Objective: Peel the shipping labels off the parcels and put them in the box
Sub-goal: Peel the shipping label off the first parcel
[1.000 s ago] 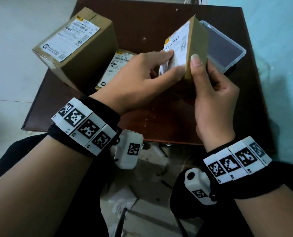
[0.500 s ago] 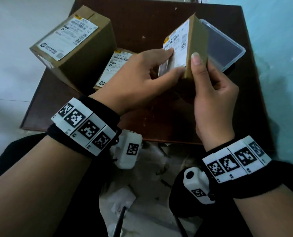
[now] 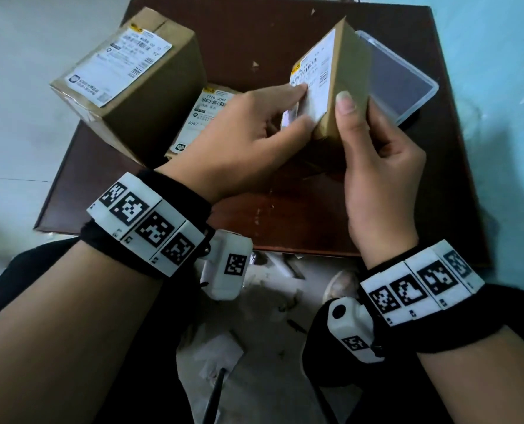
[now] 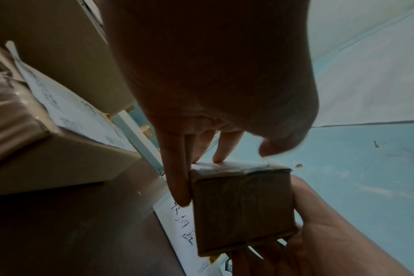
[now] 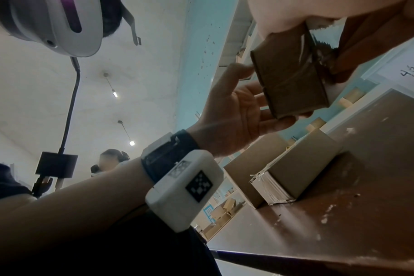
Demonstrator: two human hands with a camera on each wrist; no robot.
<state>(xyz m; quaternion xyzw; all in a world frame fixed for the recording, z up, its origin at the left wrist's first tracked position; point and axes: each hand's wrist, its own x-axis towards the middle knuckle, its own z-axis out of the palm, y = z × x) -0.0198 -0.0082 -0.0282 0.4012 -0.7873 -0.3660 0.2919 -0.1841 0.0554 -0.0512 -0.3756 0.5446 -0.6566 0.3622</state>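
Note:
My right hand (image 3: pixel 376 154) holds a small brown parcel (image 3: pixel 350 75) upright above the dark table (image 3: pixel 422 209), thumb on its near side. The white shipping label (image 3: pixel 314 84) covers the parcel's left face. My left hand (image 3: pixel 248 139) works on that label, forefinger on its face and thumb at its lower near corner, where a shiny edge looks lifted. From the left wrist, the left fingers (image 4: pixel 177 179) lie along the parcel (image 4: pixel 243 211). In the right wrist view the parcel (image 5: pixel 291 74) sits between both hands. A clear plastic box (image 3: pixel 404 84) lies behind the parcel.
A large labelled parcel (image 3: pixel 150 96) stands at the table's back left. A smaller labelled parcel (image 3: pixel 199 120) lies flat beside it, partly behind my left hand. Paper scraps (image 3: pixel 221 350) lie on the floor below the table's near edge.
Both hands and the small parcel stay almost in place. My left fingers shift only slightly on the label.

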